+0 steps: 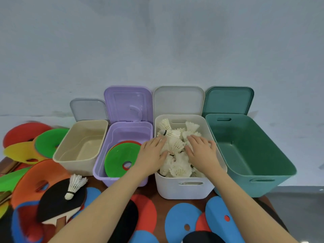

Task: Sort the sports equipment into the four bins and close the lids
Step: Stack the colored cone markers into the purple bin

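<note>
Both hands cover part of the shuttlecock pile (177,146) in the white bin (184,190). At the surface's left edge the red disc (22,132) is blurred. The near black paddle (203,237) and blue discs (182,220) are cut off by the bottom edge.

Plain indoor room, bare pale-blue wall (157,41) directly behind four lidded plastic storage bins (252,155), sports gear strewn before them

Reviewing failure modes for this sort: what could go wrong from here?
1. Shuttlecocks are heaped to the white bin rim; its lid may not shut, or may crush feathers under both pressing hands, left hand and right hand.
2. A stray shuttlecock on the black paddle could be overlooked.
</note>
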A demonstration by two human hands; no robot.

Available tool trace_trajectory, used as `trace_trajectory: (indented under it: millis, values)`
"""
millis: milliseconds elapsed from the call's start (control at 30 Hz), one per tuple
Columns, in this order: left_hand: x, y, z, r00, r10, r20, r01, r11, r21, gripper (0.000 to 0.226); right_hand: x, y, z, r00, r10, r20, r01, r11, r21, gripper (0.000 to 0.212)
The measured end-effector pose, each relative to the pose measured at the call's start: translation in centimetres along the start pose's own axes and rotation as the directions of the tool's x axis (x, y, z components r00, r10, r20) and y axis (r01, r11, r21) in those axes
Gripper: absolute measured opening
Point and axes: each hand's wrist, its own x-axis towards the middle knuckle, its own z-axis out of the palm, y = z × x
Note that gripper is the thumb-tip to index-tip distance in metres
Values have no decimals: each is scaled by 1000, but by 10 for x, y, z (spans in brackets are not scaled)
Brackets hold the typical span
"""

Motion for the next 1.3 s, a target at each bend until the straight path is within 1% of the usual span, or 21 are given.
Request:
trace_trajectory:
  millis: [133,233,333,400,467,533,600,667,700,767,867,933,1033,1100,1167,1233,1300]
  values:
    - [-29,-33,-22,996,-68,-51,72,995,70,54,-10,-31,5,990,-106,-89,113,991,77,36]
    - [-57,-63,-33,990,-110,-87,117,989,86,48,-19,-61,16,971,-172,-169,195,972,131,29]
    - [-86,-95,-42,985,-120,-122,134,984,118,48,-29,-98,24,956,-225,-187,266,933,241,34]
    - [-105,-118,-43,984,-128,-127,141,985,103,46,-32,-124,31,942,-274,-194,322,903,286,35]
    - [-122,-144,-44,980,-162,-116,171,982,75,45,-37,-151,37,924,-316,-216,374,868,328,33]
    - [-138,-170,-44,975,-213,-67,218,974,67,45,-41,-176,46,908,-353,-227,416,832,368,30]
    - [-152,-194,-43,968,-252,-12,252,964,86,44,-47,-201,56,902,-395,-174,431,814,389,29]
    - [-165,-216,-43,958,-282,58,276,956,95,49,-51,-225,69,895,-431,-119,440,804,400,29]
    - [-170,-228,-42,950,-298,90,289,952,99,51,-54,-237,75,893,-442,-90,436,796,421,29]
    - [-182,-251,-41,942,-312,121,299,947,118,44,-57,-262,87,894,-447,-19,402,783,475,32]
    - [-200,-279,-42,962,-264,70,249,953,171,45,-57,-296,111,886,-450,110,349,805,480,46]
    - [-211,-296,-47,968,-248,44,232,946,227,44,-52,-317,127,882,-425,201,291,829,477,58]
    - [-229,-317,-51,958,-284,40,267,934,238,45,-40,-344,148,889,-346,299,188,872,452,65]
    - [-243,-329,-50,942,-329,67,310,929,205,51,-34,-358,158,893,-298,336,137,893,429,69]
    - [-255,-339,-49,934,-344,95,324,929,180,55,-30,-369,165,899,-265,348,117,912,393,72]
    - [-259,-345,-52,936,-337,105,316,932,174,56,-29,-376,170,905,-223,362,86,930,357,72]
    - [-260,-349,-53,945,-314,91,294,939,178,56,-29,-378,172,923,-159,351,48,951,306,67]
